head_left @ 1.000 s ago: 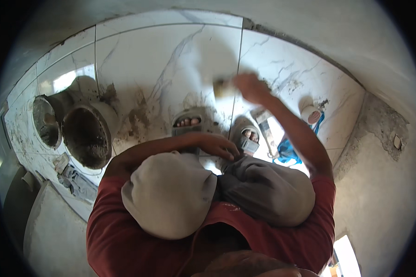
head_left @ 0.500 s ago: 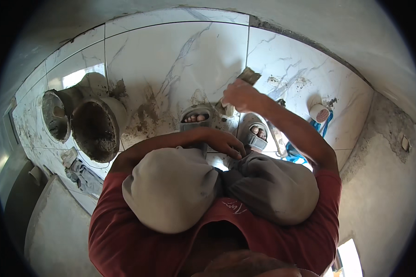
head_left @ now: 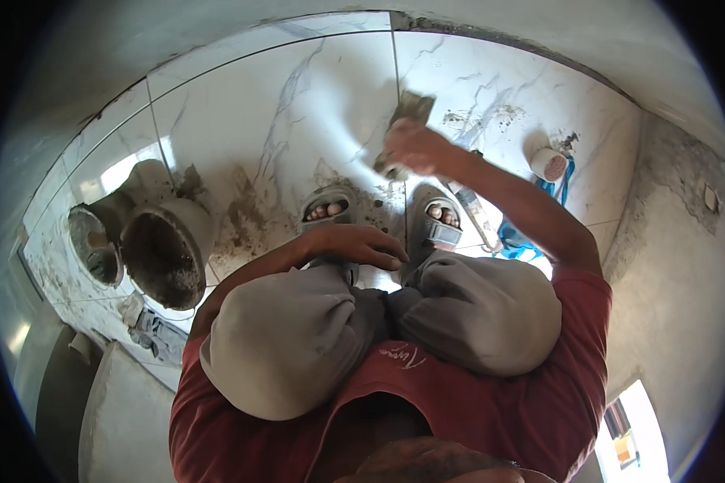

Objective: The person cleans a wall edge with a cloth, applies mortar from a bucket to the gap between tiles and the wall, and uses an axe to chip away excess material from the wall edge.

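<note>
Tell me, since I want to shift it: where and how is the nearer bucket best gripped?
Grip the nearer bucket by the right side of its rim, coming from the right, probably with the left hand. Its open mouth leaves the rim exposed, and that side stands clear, while the farther bucket crowds its left. No handle can be made out.

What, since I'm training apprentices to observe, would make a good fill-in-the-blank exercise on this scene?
The right hand grips a flat block, while the left hand holds ____.
The two buckets stand toward the picture's ____ edge.
The shirt is coloured ____.
The crumpled bundle near the right sandal is coloured ____.
Missing words: nothing; left; red; blue.
</note>
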`<control>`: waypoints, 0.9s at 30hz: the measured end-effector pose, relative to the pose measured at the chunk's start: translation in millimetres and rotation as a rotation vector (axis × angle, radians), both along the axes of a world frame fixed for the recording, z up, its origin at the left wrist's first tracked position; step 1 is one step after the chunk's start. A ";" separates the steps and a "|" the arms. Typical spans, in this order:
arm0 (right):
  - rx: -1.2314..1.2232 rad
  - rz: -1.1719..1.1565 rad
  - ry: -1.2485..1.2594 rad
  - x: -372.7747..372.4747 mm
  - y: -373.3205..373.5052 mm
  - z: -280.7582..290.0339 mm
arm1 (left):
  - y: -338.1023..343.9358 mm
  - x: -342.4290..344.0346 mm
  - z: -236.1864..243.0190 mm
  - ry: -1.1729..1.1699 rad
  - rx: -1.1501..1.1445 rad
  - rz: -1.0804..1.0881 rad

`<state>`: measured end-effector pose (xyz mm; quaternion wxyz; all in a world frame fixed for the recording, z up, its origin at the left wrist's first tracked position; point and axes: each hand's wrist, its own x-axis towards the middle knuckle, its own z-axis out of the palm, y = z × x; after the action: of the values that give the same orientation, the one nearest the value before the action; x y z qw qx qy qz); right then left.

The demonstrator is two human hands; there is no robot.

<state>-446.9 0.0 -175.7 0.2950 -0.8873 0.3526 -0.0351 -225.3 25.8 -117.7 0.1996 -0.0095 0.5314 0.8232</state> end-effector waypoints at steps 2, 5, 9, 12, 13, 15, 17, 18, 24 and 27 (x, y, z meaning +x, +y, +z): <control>-0.016 -0.084 0.109 -64.7 -16.2 -8.4 | 6.3 -2.7 -3.9 0.031 -0.004 0.023; 0.010 -0.178 0.402 -127.8 -17.2 22.7 | 9.7 -11.2 -7.1 -0.053 0.081 0.011; 0.198 -0.316 0.627 -194.8 11.9 39.5 | -7.8 -16.2 8.8 -0.022 -0.004 0.002; 0.120 -0.534 0.434 -211.5 8.6 40.0 | -20.1 -18.0 1.0 -0.068 0.045 0.084; 0.043 -0.547 0.356 -183.8 1.3 40.3 | -15.5 -20.4 -7.9 -0.079 0.071 0.092; -0.108 -0.571 0.139 -138.0 -20.8 25.2 | 0.3 -22.6 -14.4 -0.088 0.113 0.069; -0.131 -0.515 0.237 -118.2 -21.0 9.8 | 0.6 -35.1 -19.0 0.037 -0.035 0.003; -0.119 -0.520 0.245 -122.1 -4.5 9.0 | 0.1 -35.2 -16.1 0.042 -0.022 -0.003; 0.044 -0.300 0.487 -123.4 70.0 29.2 | -10.2 -28.4 -23.6 -0.095 0.078 0.101; 0.120 -0.333 0.578 -137.1 101.2 32.5 | -14.2 -28.0 -23.7 -0.096 0.118 0.076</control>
<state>-584.0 101.2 -143.2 0.2247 -0.7719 0.5632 0.1910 -253.2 11.6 -141.4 0.1937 -0.0574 0.4712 0.8586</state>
